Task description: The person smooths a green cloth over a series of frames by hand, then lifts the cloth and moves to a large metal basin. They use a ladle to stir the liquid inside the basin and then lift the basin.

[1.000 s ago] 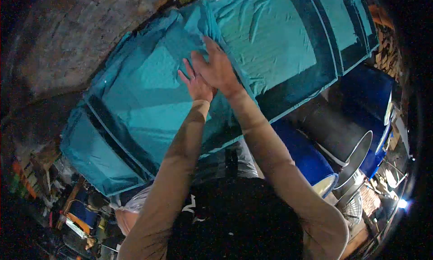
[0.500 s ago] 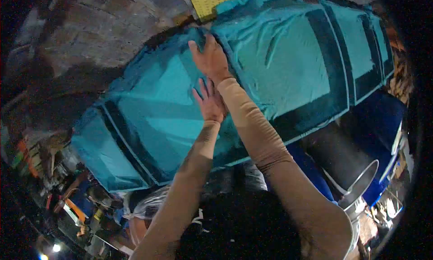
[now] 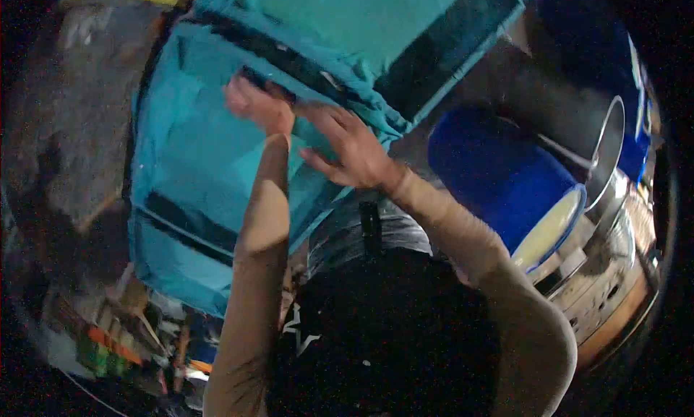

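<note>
Left hand (image 3: 256, 105) grips a fold of the teal cloth (image 3: 195, 157); right hand (image 3: 352, 151), fingers spread open, presses the cloth beside it.

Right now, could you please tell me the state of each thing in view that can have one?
Teal cloth: spread out, creased, one edge folded over near the hands.
Left hand: on the cloth's folded edge, blurred, grip unclear.
Right hand: open, fingers spread on the cloth.
Blue drum: lying on its side.
Metal pot: tipped on its side, open mouth showing.
</note>
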`<state>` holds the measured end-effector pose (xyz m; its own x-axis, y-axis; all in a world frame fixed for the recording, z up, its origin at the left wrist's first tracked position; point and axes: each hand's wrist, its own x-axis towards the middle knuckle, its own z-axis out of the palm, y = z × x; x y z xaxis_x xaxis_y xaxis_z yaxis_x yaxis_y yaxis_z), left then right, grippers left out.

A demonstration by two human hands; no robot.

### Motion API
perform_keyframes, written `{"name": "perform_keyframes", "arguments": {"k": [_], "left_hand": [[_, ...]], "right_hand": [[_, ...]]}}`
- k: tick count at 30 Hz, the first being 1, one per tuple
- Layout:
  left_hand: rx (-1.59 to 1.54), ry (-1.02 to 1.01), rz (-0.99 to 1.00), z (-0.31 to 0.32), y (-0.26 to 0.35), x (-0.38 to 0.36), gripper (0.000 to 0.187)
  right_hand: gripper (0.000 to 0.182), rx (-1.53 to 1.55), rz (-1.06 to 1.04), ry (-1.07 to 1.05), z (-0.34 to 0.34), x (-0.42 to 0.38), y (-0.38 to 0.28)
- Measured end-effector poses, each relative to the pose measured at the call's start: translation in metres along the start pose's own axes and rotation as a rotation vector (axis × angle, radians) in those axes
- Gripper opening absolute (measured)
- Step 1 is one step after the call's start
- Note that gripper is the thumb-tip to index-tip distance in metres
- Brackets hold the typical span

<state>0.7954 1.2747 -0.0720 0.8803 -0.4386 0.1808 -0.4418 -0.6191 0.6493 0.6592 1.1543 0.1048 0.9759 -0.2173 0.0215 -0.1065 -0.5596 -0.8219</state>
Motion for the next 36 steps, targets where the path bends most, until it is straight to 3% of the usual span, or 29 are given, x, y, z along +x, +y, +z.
{"name": "perform_keyframes", "arguments": {"k": [2, 4, 6, 7, 8, 9, 10, 12, 13, 14, 15, 17, 20, 22, 24, 26, 27, 29, 34, 36], "left_hand": [[-0.228, -0.134, 0.147, -0.012, -0.004, -0.023, 0.041], [-0.375, -0.412, 0.401, -0.021, -0.006, -0.058, 0.033], [-0.29, -0.397, 0.688, -0.024, 0.012, -0.108, 0.036], [-0.165, -0.838, 0.693, -0.027, 0.016, -0.109, 0.046], [0.0, -0.889, 0.949, -0.042, 0.038, -0.098, 0.056], [0.103, -0.862, 0.969, -0.019, 0.004, -0.125, 0.058], [-0.054, -0.97, 0.901, -0.025, 0.027, -0.108, 0.063], [0.544, -1.006, 1.064, -0.024, -0.003, -0.117, 0.064], [0.545, -0.982, 1.098, -0.019, -0.008, -0.115, 0.064], [0.71, -1.153, 1.004, -0.024, 0.013, -0.109, 0.065], [0.879, -1.32, 0.882, -0.028, 0.03, -0.108, 0.067], [0.85, -1.257, 0.931, -0.035, 0.025, -0.11, 0.069], [0.842, -0.927, 1.194, -0.019, -0.025, -0.118, 0.065], [0.128, -0.657, 1.07, -0.015, -0.005, -0.11, 0.047], [0.031, -0.495, 0.843, -0.045, 0.058, -0.102, 0.035], [-0.051, -0.295, 0.728, -0.067, 0.116, -0.089, 0.038], [-0.058, -0.297, 0.756, -0.07, 0.149, -0.085, 0.038], [-0.306, -0.145, 0.523, -0.066, 0.218, -0.081, 0.046], [-0.362, -0.266, 0.523, 0.029, 0.37, -0.078, 0.055], [-0.5, -0.551, 0.447, 0.071, 0.439, -0.077, 0.057]], "right_hand": [[0.065, -0.072, 0.072, 0.004, -0.002, -0.053, 0.013], [0.064, -0.156, 0.201, 0.049, -0.002, -0.093, 0.023], [0.062, -0.077, 0.295, 0.052, 0.003, -0.108, 0.042], [0.062, -0.012, 0.369, 0.064, 0.006, -0.117, 0.056], [0.063, 0.03, 0.433, 0.119, 0.02, -0.129, 0.074], [0.062, 0.244, 0.6, 0.104, 0.015, -0.132, 0.077], [0.058, 0.314, 0.611, 0.065, 0.028, -0.138, 0.102], [0.053, 0.708, 0.548, 0.37, 0.044, -0.149, 0.106], [0.056, 0.799, 0.569, 0.401, 0.045, -0.155, 0.105], [0.058, 0.791, 0.72, 0.431, 0.056, -0.169, 0.107], [0.058, 0.594, 0.653, 0.485, 0.088, -0.189, 0.131], [0.058, 0.713, 0.913, 0.353, 0.037, -0.205, 0.061], [0.057, 0.453, 0.837, 0.322, 0.04, -0.268, 0.048], [0.053, 0.358, 0.898, 0.36, 0.018, -0.312, 0.045], [0.05, 0.339, 0.935, 0.436, 0.001, -0.345, 0.058], [0.048, 0.234, 0.983, 0.57, -0.027, -0.366, 0.062], [0.048, 0.239, 0.981, 0.6, -0.044, -0.369, 0.069], [0.046, 0.159, 0.98, 0.734, -0.079, -0.374, 0.088], [0.043, 0.19, 0.848, 0.882, -0.175, -0.366, 0.154], [0.046, 0.206, 0.767, 0.749, -0.221, -0.366, 0.185]]}}
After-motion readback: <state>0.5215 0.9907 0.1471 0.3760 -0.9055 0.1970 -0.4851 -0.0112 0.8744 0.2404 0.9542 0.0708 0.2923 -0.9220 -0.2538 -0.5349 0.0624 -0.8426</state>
